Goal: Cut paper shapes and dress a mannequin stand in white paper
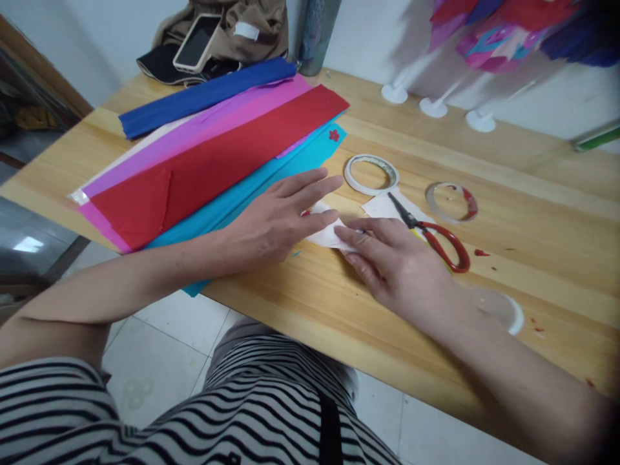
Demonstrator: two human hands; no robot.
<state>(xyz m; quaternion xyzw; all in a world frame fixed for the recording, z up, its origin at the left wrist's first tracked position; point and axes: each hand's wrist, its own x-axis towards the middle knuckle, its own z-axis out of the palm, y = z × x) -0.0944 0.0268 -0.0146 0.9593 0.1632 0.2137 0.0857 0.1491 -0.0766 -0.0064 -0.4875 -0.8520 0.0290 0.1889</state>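
Observation:
My left hand (271,223) lies palm down with its fingers stretched out and spread, touching a small piece of white paper (324,237) on the table. A bit of red shows at the paper's edge, partly hidden under the fingers. My right hand (394,258) is closed on the right end of that paper, thumb and fingers pinching it. Scissors (440,242) with red handles lie just behind my right hand, on another white sheet (380,205). Near my left hand is a stack of crepe paper, with a turquoise sheet (285,166) and a red sheet (217,168).
A roll of white tape (371,174) and a clear tape ring (451,201) lie beyond my hands. A white-rimmed round lid (506,310) sits by my right forearm. At the back are a phone (197,44), a brown bag (256,32) and white stands (433,106).

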